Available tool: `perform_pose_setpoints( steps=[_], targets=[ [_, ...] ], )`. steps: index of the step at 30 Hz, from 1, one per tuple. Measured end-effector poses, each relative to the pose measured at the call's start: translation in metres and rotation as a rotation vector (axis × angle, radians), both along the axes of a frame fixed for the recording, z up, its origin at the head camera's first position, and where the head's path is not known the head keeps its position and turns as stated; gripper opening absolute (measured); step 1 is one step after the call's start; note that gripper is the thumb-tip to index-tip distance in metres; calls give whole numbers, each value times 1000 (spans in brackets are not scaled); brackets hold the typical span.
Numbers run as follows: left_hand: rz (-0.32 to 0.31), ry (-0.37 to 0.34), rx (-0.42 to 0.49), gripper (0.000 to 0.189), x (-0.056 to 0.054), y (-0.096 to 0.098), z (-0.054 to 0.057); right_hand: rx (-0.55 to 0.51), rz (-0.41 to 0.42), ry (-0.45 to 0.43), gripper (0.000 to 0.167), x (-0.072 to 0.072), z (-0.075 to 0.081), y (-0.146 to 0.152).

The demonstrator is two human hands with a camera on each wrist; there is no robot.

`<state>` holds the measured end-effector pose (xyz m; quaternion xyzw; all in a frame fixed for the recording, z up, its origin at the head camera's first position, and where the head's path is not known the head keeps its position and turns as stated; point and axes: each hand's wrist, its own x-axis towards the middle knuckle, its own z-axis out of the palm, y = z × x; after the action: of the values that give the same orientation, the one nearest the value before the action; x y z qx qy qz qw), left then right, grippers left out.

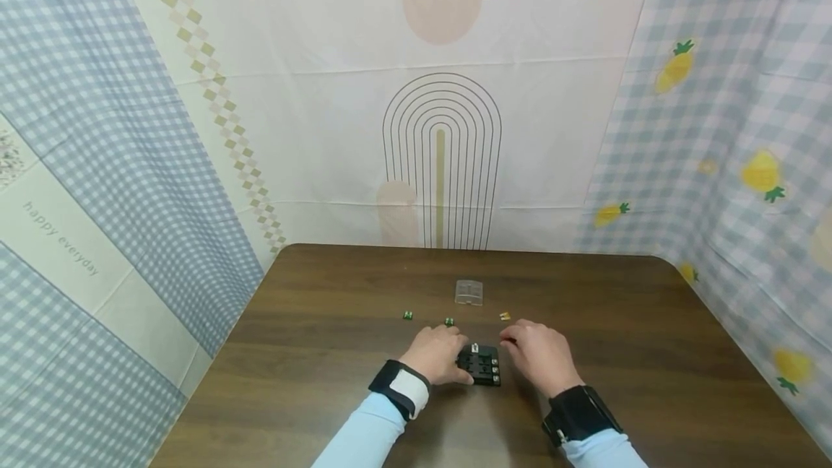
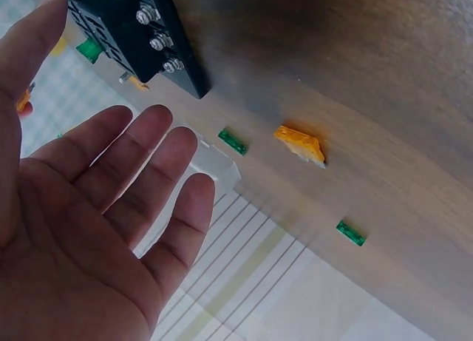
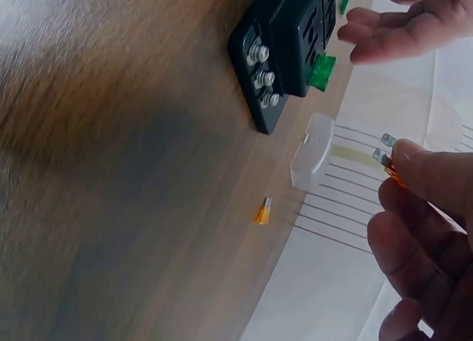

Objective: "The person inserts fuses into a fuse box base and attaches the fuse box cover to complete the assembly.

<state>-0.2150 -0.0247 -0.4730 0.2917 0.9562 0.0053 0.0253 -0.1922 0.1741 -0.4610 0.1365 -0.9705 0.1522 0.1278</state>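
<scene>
A black fuse block [image 1: 479, 367] with a row of metal screw terminals [image 3: 264, 78] lies on the table between both hands. One green blade fuse [image 3: 321, 72] stands up in it. My left hand [image 1: 435, 354] is beside the block's left side, its thumb at the edge and the fingers spread, fairly straight [image 2: 111, 208]. To the right of the block, my right hand [image 1: 538, 356] pinches an orange blade fuse [image 3: 392, 167] between thumb and forefinger, the metal prongs sticking out past the fingertips.
Beyond the block sits a clear plastic cover [image 1: 469, 292]. A loose orange fuse [image 1: 505, 316] lies right of it, and two green fuses [image 1: 407, 315] lie to the left. Another orange fuse [image 2: 301, 143] shows near the green ones. Patterned cloth [image 1: 325, 128] hangs behind the wooden table [image 1: 312, 381].
</scene>
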Motion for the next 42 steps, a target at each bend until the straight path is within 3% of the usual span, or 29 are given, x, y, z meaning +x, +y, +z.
perform_pose_setpoints(
  steps=[9,19,31,42],
  targets=[
    [-27,21,4,60,1,2,0,11,16,-82,5,0,2,-10],
    [-59,30,-56,59,2,5,-2,45,68,-54,4,2,-5,-19],
    [-61,51,-56,42,1,5,-9,78,93,-54,6,4,-11,-24],
    [-68,67,-60,38,-1,5,-11,97,110,-73,9,3,-17,-25]
  ],
)
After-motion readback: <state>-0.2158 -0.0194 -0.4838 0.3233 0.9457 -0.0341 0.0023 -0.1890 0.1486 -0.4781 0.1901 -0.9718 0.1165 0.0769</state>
